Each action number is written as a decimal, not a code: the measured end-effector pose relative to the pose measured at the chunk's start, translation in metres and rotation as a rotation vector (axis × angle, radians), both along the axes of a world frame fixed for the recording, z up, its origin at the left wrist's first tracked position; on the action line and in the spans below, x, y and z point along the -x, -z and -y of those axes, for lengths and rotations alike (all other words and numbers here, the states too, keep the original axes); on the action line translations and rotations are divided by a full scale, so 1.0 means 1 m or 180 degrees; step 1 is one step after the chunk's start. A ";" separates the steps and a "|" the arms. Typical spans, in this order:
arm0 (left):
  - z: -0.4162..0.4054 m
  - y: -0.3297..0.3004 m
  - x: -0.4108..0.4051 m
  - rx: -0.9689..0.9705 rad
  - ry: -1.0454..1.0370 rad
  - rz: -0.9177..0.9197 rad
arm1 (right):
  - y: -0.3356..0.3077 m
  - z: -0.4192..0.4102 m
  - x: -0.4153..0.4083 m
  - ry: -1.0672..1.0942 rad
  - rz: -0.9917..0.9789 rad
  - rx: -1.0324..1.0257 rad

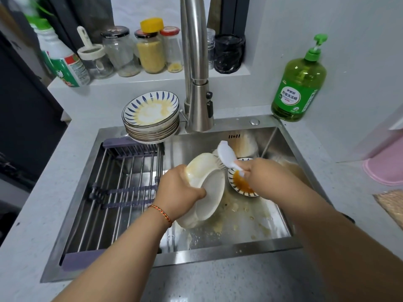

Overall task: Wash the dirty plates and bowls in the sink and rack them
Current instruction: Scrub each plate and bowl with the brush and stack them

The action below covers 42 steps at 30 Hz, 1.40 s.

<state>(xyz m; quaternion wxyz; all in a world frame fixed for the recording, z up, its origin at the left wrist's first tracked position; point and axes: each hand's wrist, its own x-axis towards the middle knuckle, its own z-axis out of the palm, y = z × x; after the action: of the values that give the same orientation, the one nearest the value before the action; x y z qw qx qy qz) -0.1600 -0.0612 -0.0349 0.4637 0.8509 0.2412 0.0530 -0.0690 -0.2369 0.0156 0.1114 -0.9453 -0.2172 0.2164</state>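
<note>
My left hand (181, 188) grips a white plate (210, 188), tilted on edge over the steel sink (239, 249), its underside turned toward me and stained yellow near the rim. My right hand (256, 171) holds a white dish brush (226, 154) whose bristles touch the plate's upper edge. A small bowl (239, 184) with a blue-striped rim and orange sauce lies in the sink behind my right hand. A stack of several dirty blue-striped plates (150, 116) stands at the sink's back left corner.
A metal drying rack (122, 188) spans the sink's left half. The faucet (196, 83) rises behind the sink. A green dish-soap bottle (299, 83) stands at the back right. Jars (150, 51) line the ledge. Food scraps lie on the sink floor.
</note>
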 end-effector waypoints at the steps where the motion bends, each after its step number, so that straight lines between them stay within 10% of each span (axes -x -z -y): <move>1: 0.001 0.001 0.000 0.0061 -0.0010 0.0006 | -0.001 0.002 0.000 0.0001 -0.0001 0.0022; 6: 0.002 0.006 -0.003 0.0349 -0.0020 0.0098 | -0.011 0.001 0.031 -0.0409 -0.0014 -0.0593; 23: 0.023 0.021 0.024 0.3255 -0.0972 0.1295 | 0.057 0.006 0.018 0.1767 -0.1809 -0.2356; 32: -0.016 -0.009 0.004 0.2457 0.0168 0.0052 | 0.040 0.011 -0.003 0.0852 -0.1147 -0.1638; 42: -0.021 -0.003 0.002 0.1408 -0.0224 0.0303 | 0.024 0.014 -0.005 0.0752 -0.0447 -0.0958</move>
<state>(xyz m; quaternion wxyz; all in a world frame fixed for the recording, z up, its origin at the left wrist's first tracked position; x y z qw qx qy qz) -0.1616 -0.0407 -0.0323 0.6477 0.7161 0.2543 0.0551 -0.0639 -0.2507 -0.0084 0.2909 -0.9195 -0.1265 0.2322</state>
